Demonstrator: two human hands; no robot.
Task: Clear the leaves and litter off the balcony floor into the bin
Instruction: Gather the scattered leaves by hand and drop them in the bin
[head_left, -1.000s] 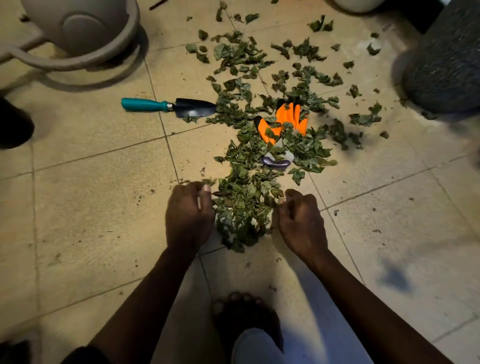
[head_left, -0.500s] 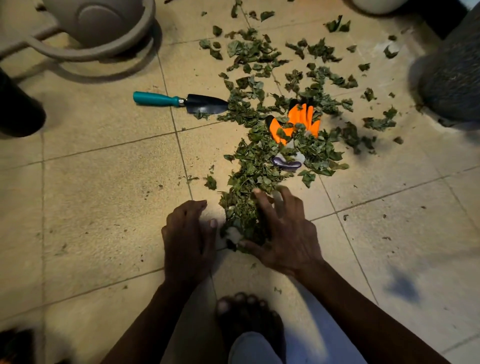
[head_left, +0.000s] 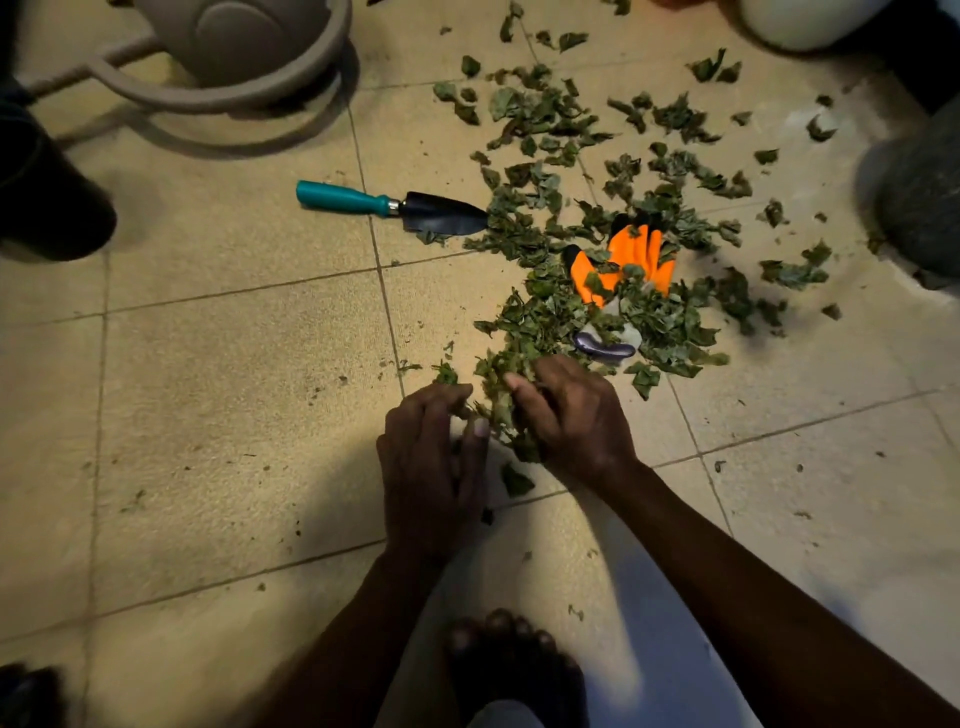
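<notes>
The left grip (head_left: 431, 467) and right grip (head_left: 571, 415) sit close together low over the tiled floor (head_left: 234, 389), each with fingers curled inward, pinching the near end of the leaves (head_left: 498, 410) between them. The rest of the leaf litter spreads away beyond the right grip, half burying an orange glove (head_left: 631, 254) just past its knuckles. A teal-handled trowel (head_left: 395, 205) lies farther out, beyond the left grip, its dark blade touching the litter's edge. One loose leaf (head_left: 514, 480) lies just behind the grips, and a bare foot (head_left: 514, 654) stands nearer still.
</notes>
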